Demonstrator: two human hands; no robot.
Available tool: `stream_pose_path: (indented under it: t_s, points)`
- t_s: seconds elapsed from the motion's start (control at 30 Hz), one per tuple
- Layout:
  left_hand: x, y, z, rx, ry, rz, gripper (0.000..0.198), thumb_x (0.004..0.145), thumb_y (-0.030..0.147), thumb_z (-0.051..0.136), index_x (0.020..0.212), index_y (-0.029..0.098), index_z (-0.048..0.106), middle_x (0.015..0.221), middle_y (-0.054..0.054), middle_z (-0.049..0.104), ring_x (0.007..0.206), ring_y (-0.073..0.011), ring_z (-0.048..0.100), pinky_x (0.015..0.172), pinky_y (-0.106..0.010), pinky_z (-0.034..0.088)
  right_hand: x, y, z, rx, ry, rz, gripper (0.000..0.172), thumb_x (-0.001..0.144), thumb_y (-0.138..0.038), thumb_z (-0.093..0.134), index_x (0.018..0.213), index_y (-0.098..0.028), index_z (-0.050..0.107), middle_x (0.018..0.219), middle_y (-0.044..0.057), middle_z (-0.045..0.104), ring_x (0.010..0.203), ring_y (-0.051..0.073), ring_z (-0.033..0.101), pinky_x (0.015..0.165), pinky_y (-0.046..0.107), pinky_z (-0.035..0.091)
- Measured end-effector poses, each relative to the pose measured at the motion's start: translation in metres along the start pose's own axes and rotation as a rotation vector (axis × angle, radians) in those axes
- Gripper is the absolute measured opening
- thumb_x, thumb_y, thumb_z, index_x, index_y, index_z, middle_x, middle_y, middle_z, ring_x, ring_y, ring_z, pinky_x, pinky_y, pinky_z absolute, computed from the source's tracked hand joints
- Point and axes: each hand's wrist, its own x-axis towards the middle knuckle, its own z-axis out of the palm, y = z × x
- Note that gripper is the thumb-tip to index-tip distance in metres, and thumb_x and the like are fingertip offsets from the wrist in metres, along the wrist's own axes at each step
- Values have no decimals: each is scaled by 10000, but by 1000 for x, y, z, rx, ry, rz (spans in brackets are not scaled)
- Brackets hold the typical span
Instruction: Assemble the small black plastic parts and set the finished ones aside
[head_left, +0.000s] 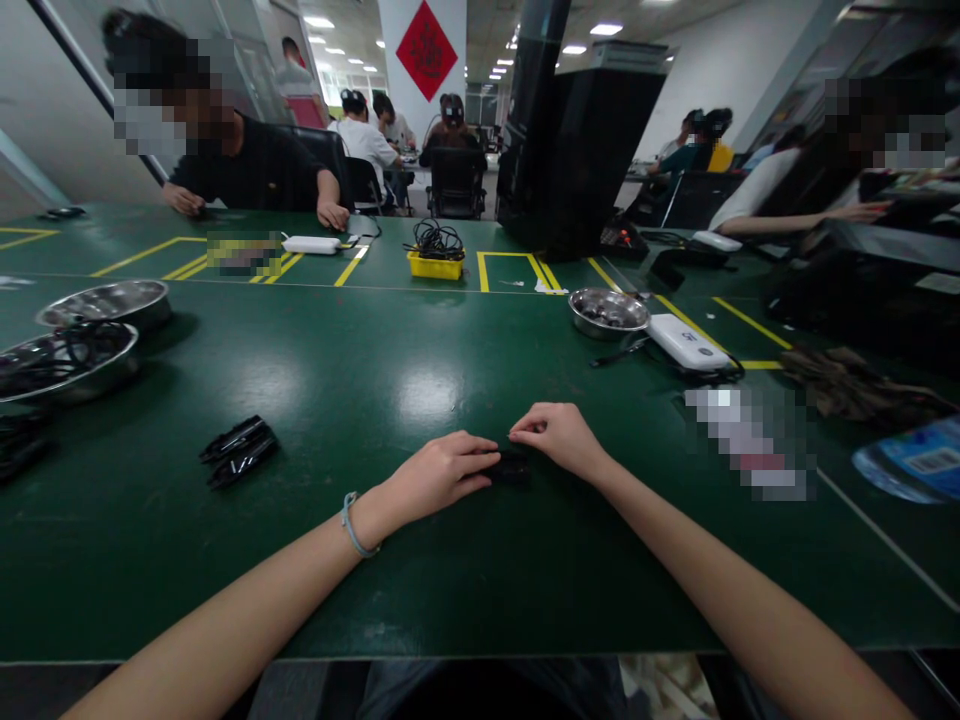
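Note:
My left hand (442, 475), with a light blue band at the wrist, rests its fingertips on a small black part (513, 467) lying on the green table (360, 580). Its fingers are close together around the part's left end. Just above and to the right of that part is my right hand (559, 437), thumb and index finger pinched; anything between them is too small to make out. Several glossy black pieces (240, 450) lie side by side to the left of my hands.
Metal bowls (124, 350) with black cables stand at the left. A smaller metal bowl (609, 313), a white device (688, 342), brown cloth (862, 385) and a blue-labelled bottle (911, 460) are at the right. A yellow tray (436, 265) holds cables. A person sits across the table.

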Motion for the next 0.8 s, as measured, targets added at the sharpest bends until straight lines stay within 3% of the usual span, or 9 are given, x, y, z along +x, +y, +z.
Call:
stream_pose_path:
  t_s: [0.3, 0.4, 0.57, 0.67, 0.8]
  points:
    - [0, 2, 0, 7, 1, -17, 283, 824, 221, 526, 1094, 143, 555, 1118, -83, 561, 938, -171, 545, 821, -299, 468, -12, -4, -21, -27, -286, 162, 60, 614, -142, 577, 587, -170, 622, 528, -21, 615, 477, 99, 551, 474, 198, 398]
    - [0, 1, 0, 11, 11, -21, 282, 825, 224, 525, 1094, 148, 555, 1117, -82, 560, 940, -172, 544, 818, -300, 470, -16, -4, -18, 106, -248, 103, 38, 634, -164, 566, 629, -161, 604, 558, -19, 605, 494, 92, 541, 478, 192, 405]
    - [0, -1, 1, 13, 26, -39, 275, 830, 227, 513, 1091, 153, 559, 1098, -86, 565, 946, -178, 542, 813, -306, 473, -17, -15, -5, 290, -69, -55, 90, 711, -222, 545, 699, -158, 608, 707, 16, 622, 614, 105, 556, 541, 208, 437]
    - [-1, -1, 1, 9, 37, -55, 276, 827, 231, 518, 1086, 147, 564, 1081, -89, 569, 953, -181, 540, 822, -307, 470, -18, -19, 4, 282, -53, -160, 88, 721, -219, 559, 694, -177, 632, 876, 39, 639, 756, 132, 570, 591, 226, 446]
    - [0, 0, 1, -8, 43, -59, 284, 821, 215, 527, 1100, 166, 554, 1093, -77, 561, 963, -178, 538, 831, -309, 465, -19, -17, 11, 258, -68, -189, 83, 730, -229, 579, 714, -195, 652, 925, 36, 639, 839, 150, 565, 651, 254, 446]
